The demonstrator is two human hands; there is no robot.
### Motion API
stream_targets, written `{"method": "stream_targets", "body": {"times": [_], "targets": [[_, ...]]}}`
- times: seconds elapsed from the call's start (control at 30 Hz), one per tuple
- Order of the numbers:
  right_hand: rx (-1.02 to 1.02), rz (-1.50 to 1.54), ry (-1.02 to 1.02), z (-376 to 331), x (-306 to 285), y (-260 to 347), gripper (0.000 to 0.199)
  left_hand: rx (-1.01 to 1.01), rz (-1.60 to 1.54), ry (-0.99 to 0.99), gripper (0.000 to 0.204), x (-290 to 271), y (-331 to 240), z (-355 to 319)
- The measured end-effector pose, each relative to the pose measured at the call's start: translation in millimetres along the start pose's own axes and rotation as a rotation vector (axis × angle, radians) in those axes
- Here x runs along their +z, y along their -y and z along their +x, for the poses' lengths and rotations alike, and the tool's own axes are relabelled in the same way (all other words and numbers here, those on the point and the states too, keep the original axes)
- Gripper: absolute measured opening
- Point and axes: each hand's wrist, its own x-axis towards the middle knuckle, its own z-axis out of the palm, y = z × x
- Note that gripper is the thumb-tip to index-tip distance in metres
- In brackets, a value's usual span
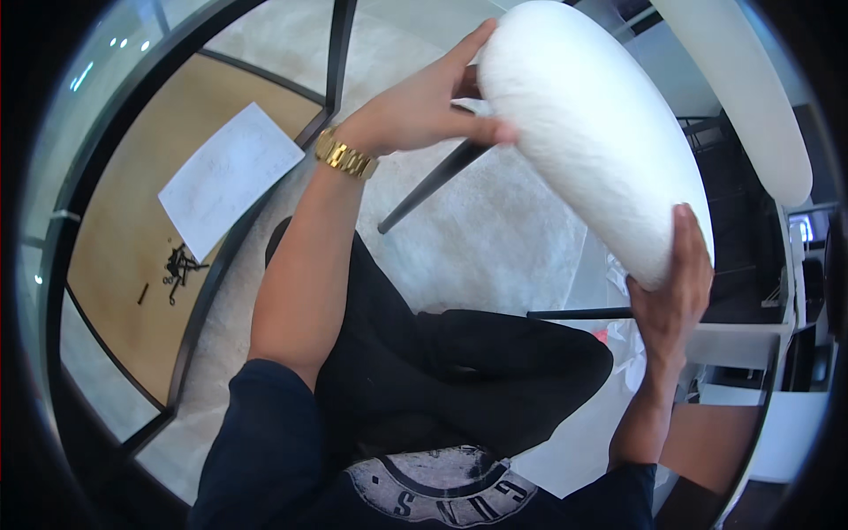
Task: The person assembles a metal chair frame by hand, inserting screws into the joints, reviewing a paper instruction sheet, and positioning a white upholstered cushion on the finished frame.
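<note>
A white fuzzy padded chair seat (592, 132) is held tilted in the air in front of me. My left hand (424, 102), with a gold watch on the wrist, grips its upper left edge, thumb on the fabric. My right hand (676, 287) holds its lower right end from below. A black chair leg (433, 185) sticks out from under the seat toward the floor. I sit cross-legged in black trousers on a pale carpet (495, 238).
A low wooden table with a black frame (124, 238) stands at my left, carrying a white instruction sheet (228, 177) and a small pile of black screws (179, 265). Another white cushioned piece (751, 79) is at upper right. A second black leg (579, 313) lies by my knee.
</note>
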Motion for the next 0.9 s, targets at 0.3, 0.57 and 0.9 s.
{"method": "stream_targets", "body": {"times": [0.3,0.57,0.9], "targets": [[0.084,-0.021,0.094,54,-60,-30,0.099,-0.194,-0.647,0.008,0.109,-7,-3,5],[0.142,-0.096,0.172,84,-76,-65,0.096,-0.345,-0.609,-0.001,0.109,-11,3,8],[0.094,0.058,0.169,59,-58,-76,0.096,-0.399,-0.138,-0.182,0.091,-43,23,-11]]}}
